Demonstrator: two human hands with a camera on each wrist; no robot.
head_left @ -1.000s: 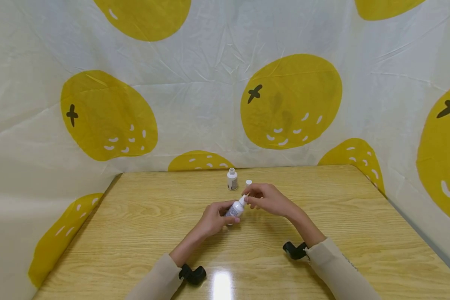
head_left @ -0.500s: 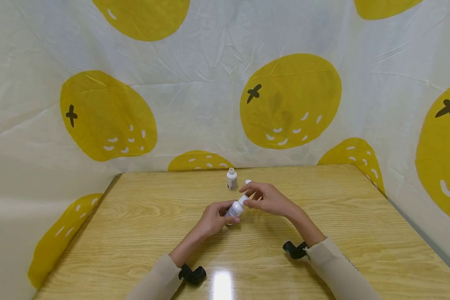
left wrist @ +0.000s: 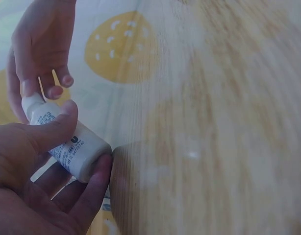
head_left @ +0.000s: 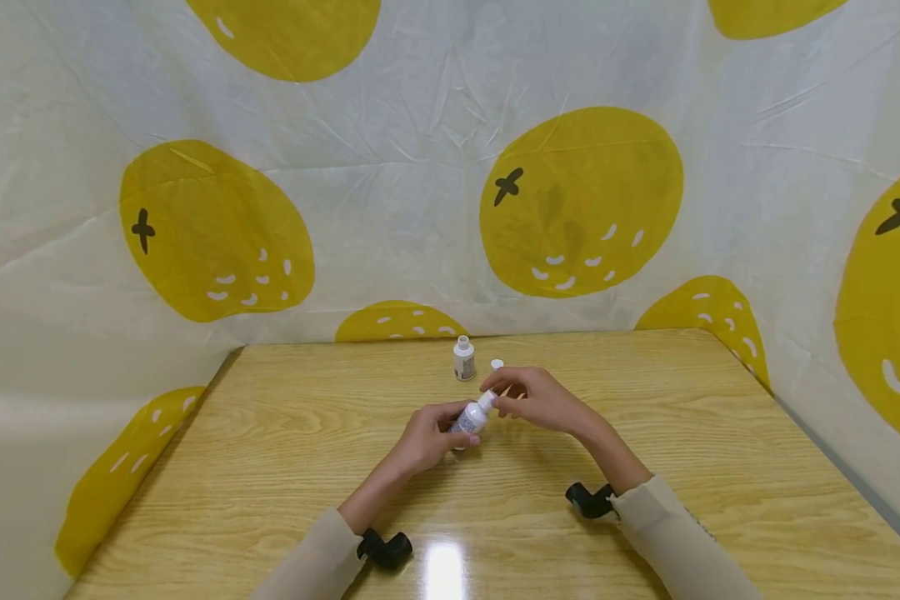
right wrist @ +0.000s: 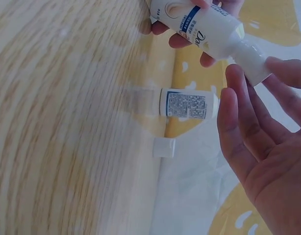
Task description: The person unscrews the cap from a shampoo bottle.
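My left hand (head_left: 423, 437) grips a small white printed bottle (head_left: 470, 417), tilted with its top up and to the right. In the left wrist view the thumb lies across the label and the fingers curl under the base. At the bottle's top, my right hand (head_left: 534, 402) pinches the white cap (right wrist: 252, 63) between thumb and fingertips; the cap sits at the neck. Behind the hands a second white bottle (head_left: 463, 363) stands upright with its threaded neck bare. A loose white cap (right wrist: 164, 147) rests on the table beside it, partly behind my right hand in the head view.
The wood-grain table (head_left: 285, 467) reaches back to a pale cloth backdrop (head_left: 390, 225) with yellow fruit shapes, which also hangs along both sides. Black wrist mounts (head_left: 385, 550) stick out at both sleeve cuffs.
My right fingers shift around the cap: they reach a little further forward half a second ago, then draw back slightly. The left hand and its bottle stay in place.
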